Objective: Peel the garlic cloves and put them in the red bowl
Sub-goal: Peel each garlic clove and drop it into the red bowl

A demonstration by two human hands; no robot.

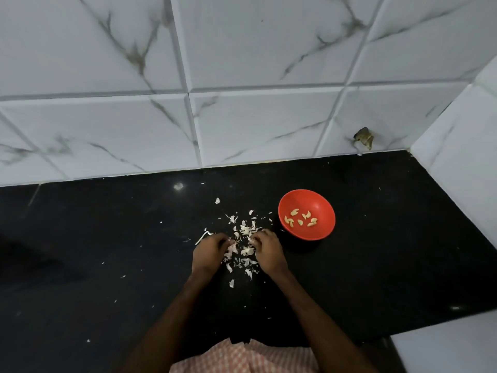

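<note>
A red bowl [316, 200] stands on the black counter [107, 251], right of centre, with several peeled yellowish cloves [300, 219] lying in it. A scatter of white garlic skins [246, 230] lies left of the bowl. My left hand [208, 254] and my right hand [269, 251] are down in this scatter, fingers curled inward toward each other. My left fingers seem to pinch a pale pinkish garlic piece [231, 247]. What my right fingertips hold is too small to tell.
White marble-look tiles [242, 117] form the wall behind the counter and a side wall on the right. A broken dark spot [363, 138] marks the tile at the back right. Small skin flakes dot the counter around the pile.
</note>
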